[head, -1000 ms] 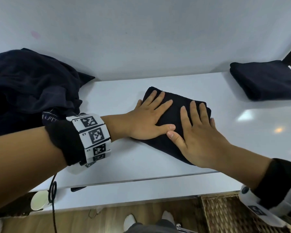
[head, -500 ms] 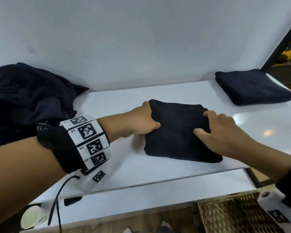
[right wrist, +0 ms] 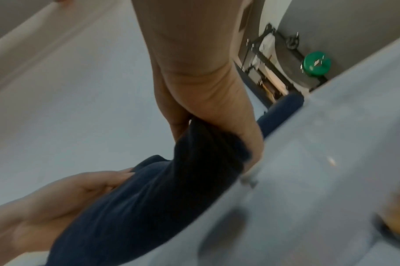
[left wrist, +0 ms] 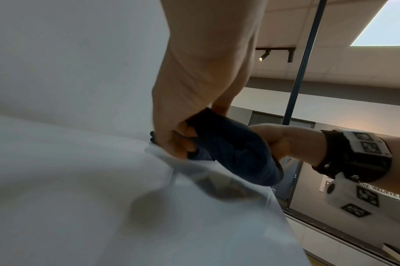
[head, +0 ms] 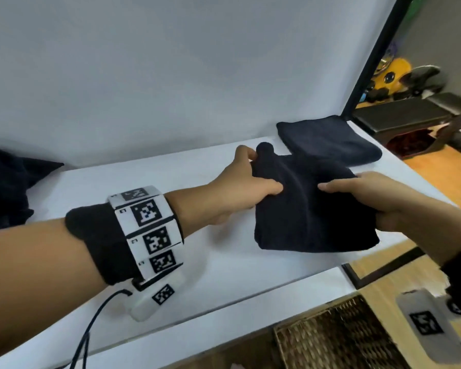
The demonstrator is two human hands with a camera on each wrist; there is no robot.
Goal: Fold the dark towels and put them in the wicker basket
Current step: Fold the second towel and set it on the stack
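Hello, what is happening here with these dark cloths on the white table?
A person is folding dark towels. Both hands hold one folded towel above the white table: the left hand grips its left edge, the right hand its right edge. A second folded towel lies at the table's far right corner, and an unfolded dark pile waits at the left. The wicker basket stands below the table's front edge; no towel shows in the visible part.

Folded dark towel (head: 304, 209), held aloft
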